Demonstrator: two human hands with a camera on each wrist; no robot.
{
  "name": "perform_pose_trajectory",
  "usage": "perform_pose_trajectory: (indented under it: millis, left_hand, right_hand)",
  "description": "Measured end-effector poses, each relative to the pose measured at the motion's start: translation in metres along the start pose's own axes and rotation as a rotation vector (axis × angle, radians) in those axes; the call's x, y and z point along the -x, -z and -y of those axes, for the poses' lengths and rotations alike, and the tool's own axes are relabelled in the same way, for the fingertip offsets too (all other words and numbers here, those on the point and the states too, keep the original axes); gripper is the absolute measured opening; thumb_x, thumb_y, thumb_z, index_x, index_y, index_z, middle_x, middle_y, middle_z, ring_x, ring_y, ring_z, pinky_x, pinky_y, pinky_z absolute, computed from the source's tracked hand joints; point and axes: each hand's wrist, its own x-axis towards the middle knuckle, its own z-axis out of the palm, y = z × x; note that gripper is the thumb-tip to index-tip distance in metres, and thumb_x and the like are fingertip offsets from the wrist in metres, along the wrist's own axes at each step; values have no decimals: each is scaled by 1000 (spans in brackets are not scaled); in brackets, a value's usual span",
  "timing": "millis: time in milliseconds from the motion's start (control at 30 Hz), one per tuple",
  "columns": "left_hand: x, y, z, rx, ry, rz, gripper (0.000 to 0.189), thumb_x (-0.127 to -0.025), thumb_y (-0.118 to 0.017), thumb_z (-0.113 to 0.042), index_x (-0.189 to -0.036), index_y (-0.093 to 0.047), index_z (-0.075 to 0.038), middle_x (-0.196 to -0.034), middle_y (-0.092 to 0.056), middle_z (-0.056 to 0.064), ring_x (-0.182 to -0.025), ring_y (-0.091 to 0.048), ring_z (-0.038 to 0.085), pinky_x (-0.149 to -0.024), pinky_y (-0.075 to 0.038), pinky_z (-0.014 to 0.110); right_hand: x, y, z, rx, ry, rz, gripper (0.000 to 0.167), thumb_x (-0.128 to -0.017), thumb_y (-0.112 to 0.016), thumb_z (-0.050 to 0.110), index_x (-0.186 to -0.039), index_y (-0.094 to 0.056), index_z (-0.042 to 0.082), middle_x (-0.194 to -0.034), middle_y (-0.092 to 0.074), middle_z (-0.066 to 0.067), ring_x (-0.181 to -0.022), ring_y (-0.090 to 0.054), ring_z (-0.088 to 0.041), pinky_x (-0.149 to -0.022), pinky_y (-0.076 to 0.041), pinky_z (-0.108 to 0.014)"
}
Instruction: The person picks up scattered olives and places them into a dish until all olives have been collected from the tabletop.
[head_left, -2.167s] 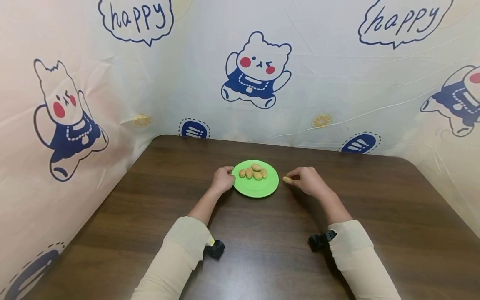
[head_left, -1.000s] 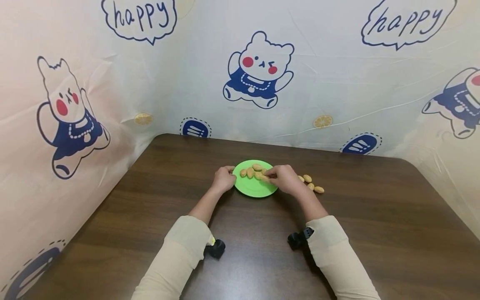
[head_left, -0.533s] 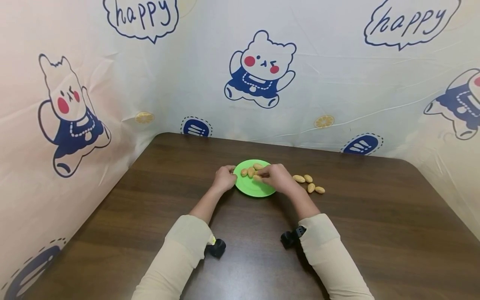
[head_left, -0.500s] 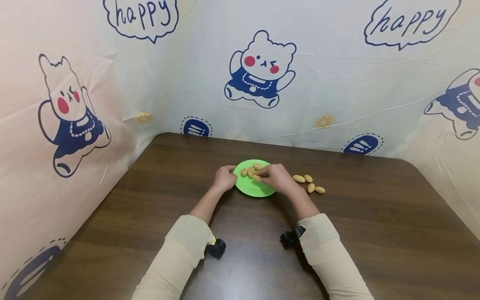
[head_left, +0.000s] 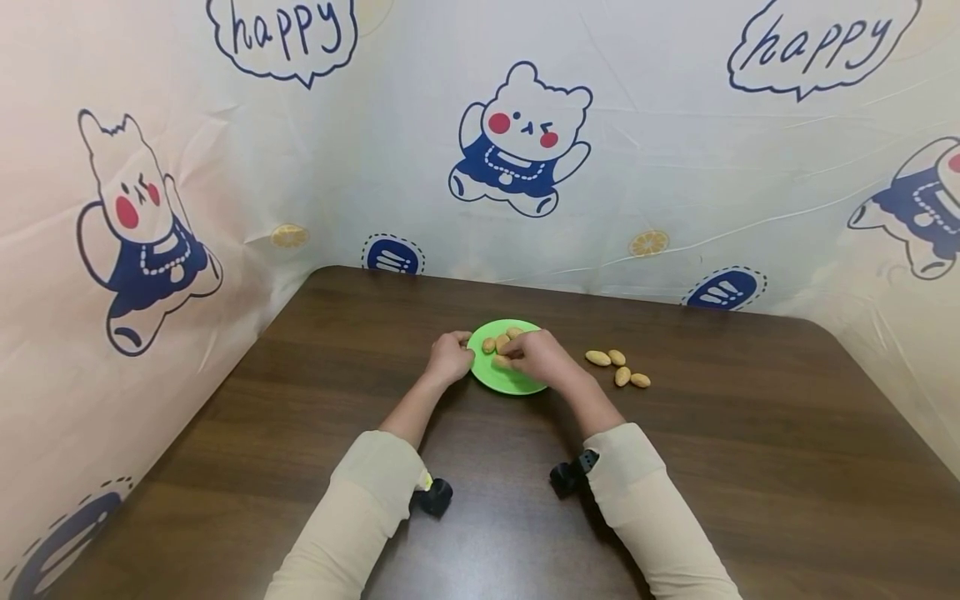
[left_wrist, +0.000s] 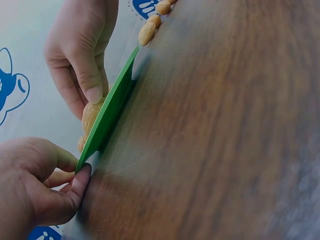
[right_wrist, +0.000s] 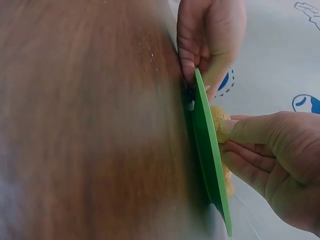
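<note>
A round green plate lies on the table with several tan peanuts in their shells, such as one peanut near its left side. My left hand pinches the plate's left rim between thumb and fingers, as the left wrist view also shows. Over the plate, my right hand holds a peanut between thumb and fingertips, close above the plate's surface. That hand covers the plate's right side and some of the peanuts there in the head view.
Right of the plate, several loose peanuts lie on the dark wooden table. A cloth backdrop with cartoon prints encloses the table at the back and sides.
My right hand has come from right of the plate, bringing the peanut over it and further left toward its middle. The loose peanuts behind that hand have come into view. My left hand stays at the rim.
</note>
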Motion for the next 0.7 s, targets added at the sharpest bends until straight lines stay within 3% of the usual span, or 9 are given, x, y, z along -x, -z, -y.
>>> perform_pose_trajectory:
  millis: [133, 267, 400, 700]
  left_hand:
    - [0, 0, 0, 1, -4, -1, 43, -85, -45, 2, -128, -51, 4, -116, -57, 15, -99, -49, 22, -81, -42, 31]
    - [0, -1, 0, 1, -9, -2, 44, -85, -45, 2, -128, -51, 5, -115, -58, 15, -98, -49, 22, -80, -42, 31]
    - [0, -2, 1, -5, -11, -4, 43, -85, -45, 2, -128, -52, 5, -114, -58, 15, -97, -49, 22, -79, -42, 30]
    - [0, -1, 0, -10, -5, -4, 44, -85, -45, 2, -128, -51, 4, -112, -58, 15, -95, -50, 22, -79, -42, 30]
  right_hand:
    - [-1, -1, 2, 17, 19, 2, 11, -86, -65, 21, -80, -72, 15, -69, -60, 9, -59, -44, -9, -66, -37, -27]
    - [-1, -1, 3, 49, 22, 4, 12, -85, -66, 23, -88, -74, 15, -82, -67, 8, -73, -56, -9, -78, -42, -30]
    - [-1, -1, 4, 70, 11, 15, 12, -85, -66, 25, -89, -74, 16, -85, -67, 8, -82, -59, -12, -86, -41, -33]
    - [-1, -1, 4, 74, 16, 19, 11, -86, -65, 23, -85, -74, 17, -76, -65, 9, -73, -55, -9, -82, -41, -31]
